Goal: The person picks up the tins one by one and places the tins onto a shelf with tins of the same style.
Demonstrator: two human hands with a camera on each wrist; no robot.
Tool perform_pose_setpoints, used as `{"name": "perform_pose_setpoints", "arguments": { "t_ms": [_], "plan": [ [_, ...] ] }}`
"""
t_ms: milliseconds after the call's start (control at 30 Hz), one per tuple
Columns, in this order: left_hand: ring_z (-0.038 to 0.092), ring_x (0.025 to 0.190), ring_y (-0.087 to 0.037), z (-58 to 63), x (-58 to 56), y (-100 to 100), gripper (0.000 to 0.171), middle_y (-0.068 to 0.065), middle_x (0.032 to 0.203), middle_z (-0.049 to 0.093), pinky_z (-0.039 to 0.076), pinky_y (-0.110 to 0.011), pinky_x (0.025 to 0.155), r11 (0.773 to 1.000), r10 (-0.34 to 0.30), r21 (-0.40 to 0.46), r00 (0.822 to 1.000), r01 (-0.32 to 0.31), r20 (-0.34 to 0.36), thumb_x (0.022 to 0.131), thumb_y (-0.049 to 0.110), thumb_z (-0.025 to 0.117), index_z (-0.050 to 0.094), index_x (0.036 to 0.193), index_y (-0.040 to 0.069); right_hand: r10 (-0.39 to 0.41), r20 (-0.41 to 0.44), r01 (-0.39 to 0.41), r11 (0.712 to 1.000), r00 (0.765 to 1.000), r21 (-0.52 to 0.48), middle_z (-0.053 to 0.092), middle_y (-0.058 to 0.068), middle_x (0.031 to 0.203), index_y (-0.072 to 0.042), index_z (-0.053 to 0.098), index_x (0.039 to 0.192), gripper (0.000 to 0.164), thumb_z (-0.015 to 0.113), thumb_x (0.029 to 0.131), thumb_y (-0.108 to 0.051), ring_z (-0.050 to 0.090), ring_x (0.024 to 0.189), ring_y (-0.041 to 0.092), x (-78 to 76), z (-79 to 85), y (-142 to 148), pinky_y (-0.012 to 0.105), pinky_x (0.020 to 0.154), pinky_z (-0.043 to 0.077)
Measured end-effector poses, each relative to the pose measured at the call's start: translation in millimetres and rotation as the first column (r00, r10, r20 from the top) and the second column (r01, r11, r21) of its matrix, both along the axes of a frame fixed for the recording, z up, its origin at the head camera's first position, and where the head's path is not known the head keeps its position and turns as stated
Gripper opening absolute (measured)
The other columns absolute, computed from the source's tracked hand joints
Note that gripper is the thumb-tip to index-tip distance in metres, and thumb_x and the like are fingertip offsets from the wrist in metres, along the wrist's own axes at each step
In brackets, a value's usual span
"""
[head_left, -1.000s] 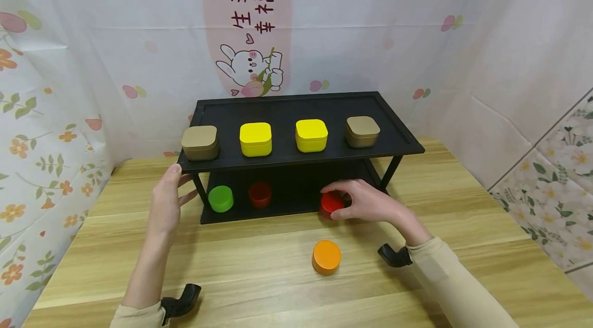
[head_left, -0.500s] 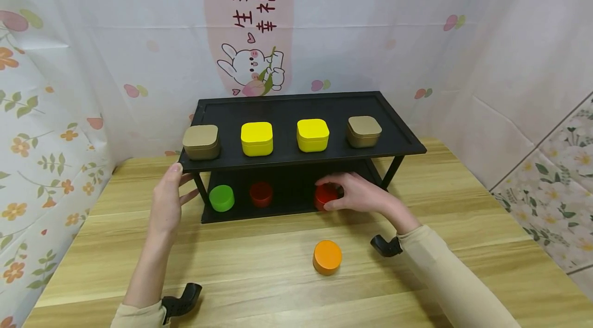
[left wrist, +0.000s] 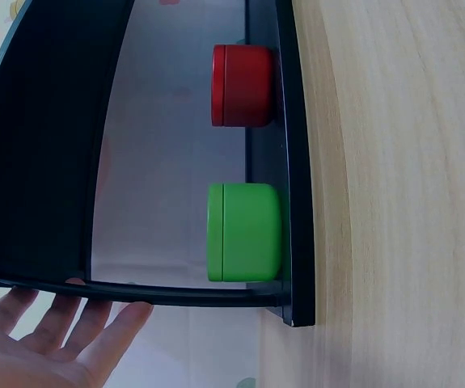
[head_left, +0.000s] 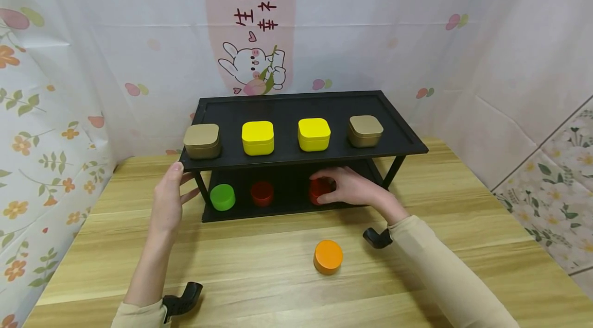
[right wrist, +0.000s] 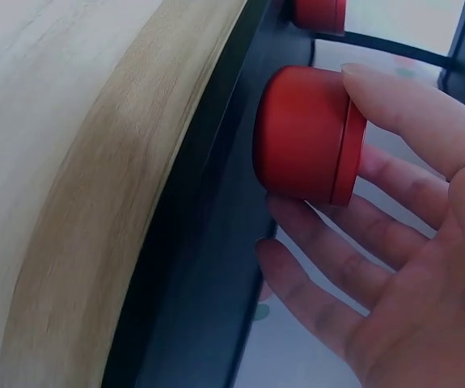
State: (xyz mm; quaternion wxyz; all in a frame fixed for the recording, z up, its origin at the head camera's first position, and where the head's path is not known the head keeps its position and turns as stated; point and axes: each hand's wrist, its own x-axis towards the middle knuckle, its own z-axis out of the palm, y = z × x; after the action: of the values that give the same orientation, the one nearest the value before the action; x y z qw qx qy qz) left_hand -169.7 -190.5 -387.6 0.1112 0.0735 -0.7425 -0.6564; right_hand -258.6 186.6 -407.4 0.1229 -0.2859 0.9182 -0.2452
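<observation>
My right hand (head_left: 349,186) pinches a red round lidded tin (right wrist: 303,133) between thumb and fingers, inside the lower level of the black two-tier shelf (head_left: 292,106). In the right wrist view its thumb lies at the lid's edge and the fingertips are on the opposite side. My left hand (head_left: 168,199) touches the shelf's left end, its extended fingers (left wrist: 119,335) against the thin corner post. Beside that post on the lower level stands a green round tin (left wrist: 244,233), with another red tin (left wrist: 244,85) to its right in the head view.
On the upper level stand two yellow square tins (head_left: 258,138) (head_left: 314,134) between two brown ones (head_left: 202,141) (head_left: 365,131). An orange round tin (head_left: 328,257) sits on the wooden table (head_left: 259,276) in front of the shelf. A patterned cloth (head_left: 153,45) hangs behind.
My right hand has carried the red tin left and slightly back, from the shelf's front edge to further over the lower level. The left hand stays at the shelf's left end.
</observation>
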Motion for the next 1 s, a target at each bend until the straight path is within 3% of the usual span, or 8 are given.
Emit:
{"name": "perform_pose_setpoints", "arguments": {
  "t_ms": [1000],
  "plan": [
    [0.052, 0.122, -0.008, -1.4, -1.1, -0.5, 0.048, 0.013, 0.133, 0.051, 0.056, -0.01, 0.084, 1.0, 0.004, 0.026, 1.0, -0.004, -0.009, 0.11, 0.046, 0.031, 0.058, 0.137, 0.018, -0.009, 0.09, 0.01, 1.0, 0.996, -0.012, 0.067, 0.008, 0.129, -0.013, 0.061, 0.14, 0.056, 0.08, 0.09, -0.028, 0.062, 0.11, 0.023, -17.6, -6.6, -16.4, 0.04, 0.098, 0.056]
  ]
}}
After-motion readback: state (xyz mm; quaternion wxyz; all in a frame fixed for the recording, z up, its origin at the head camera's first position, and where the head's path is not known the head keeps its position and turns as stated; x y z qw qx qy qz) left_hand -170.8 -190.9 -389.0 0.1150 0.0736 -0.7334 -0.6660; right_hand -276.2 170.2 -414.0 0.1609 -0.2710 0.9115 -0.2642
